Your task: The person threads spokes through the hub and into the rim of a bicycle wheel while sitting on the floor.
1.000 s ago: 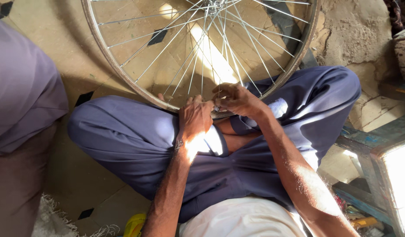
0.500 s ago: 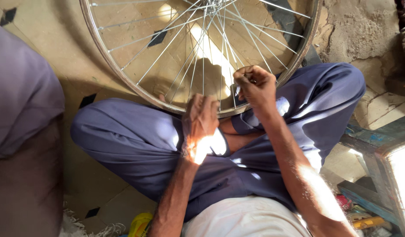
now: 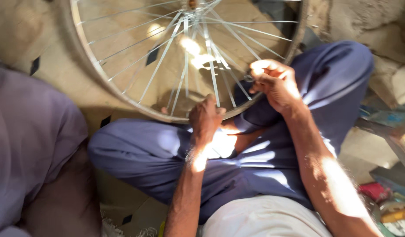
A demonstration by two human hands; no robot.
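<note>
Lifted off the rim since a moment ago, his right hand (image 3: pixel 276 83) now pinches a thin springy spoke (image 3: pixel 244 83), while his left hand (image 3: pixel 205 117) clamps the stiff, light bicycle wheel's (image 3: pixel 123 98) rim resting on his crossed legs (image 3: pixel 167 149).

Wheel rim (image 3: pixel 123 98) dull metal; spokes (image 3: pixel 211 74) shiny metal; trousers (image 3: pixel 158 153) matt cloth.
</note>
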